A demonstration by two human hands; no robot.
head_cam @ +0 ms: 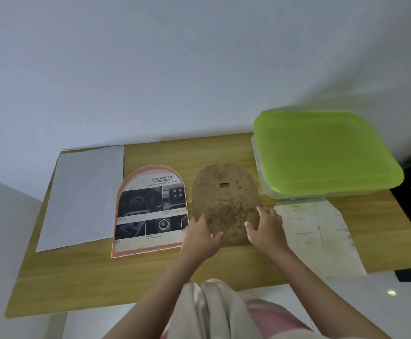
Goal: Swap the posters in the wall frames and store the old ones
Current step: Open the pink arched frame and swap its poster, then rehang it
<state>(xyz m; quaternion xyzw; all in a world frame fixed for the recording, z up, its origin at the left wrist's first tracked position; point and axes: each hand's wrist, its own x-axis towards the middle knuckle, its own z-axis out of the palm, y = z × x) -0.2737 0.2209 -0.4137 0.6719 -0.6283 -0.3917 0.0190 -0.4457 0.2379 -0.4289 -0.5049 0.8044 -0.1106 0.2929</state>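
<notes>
Now both hands are on the brown arched backing board point(224, 204), which lies flat on the wooden table point(82, 272) at the middle of the frame. The left hand point(200, 237) grasps its lower left edge, thumb on top. The right hand point(265, 230) lies on its lower right part with curled fingers at the edge; how firmly it grasps I cannot tell. The long axis of the board runs from the lower part of the frame toward the upper part, rounded end far from the person, with a small metal hanger point(224, 185) facing up. So the board is straight ahead of both hands, about equally near to each.

Just to the left of the board, almost touching it, lies the arched frame with a car poster point(150, 211), same direction. Further left is a white sheet point(82, 196). At the right, partly under the right hand's side, lies a pale printed paper point(319, 236). Behind that stands a clear storage box with a green lid point(322, 152), closed.

I judge the board must go sideways onto the frame; nothing stands between them, but the closed lid will block storing.
</notes>
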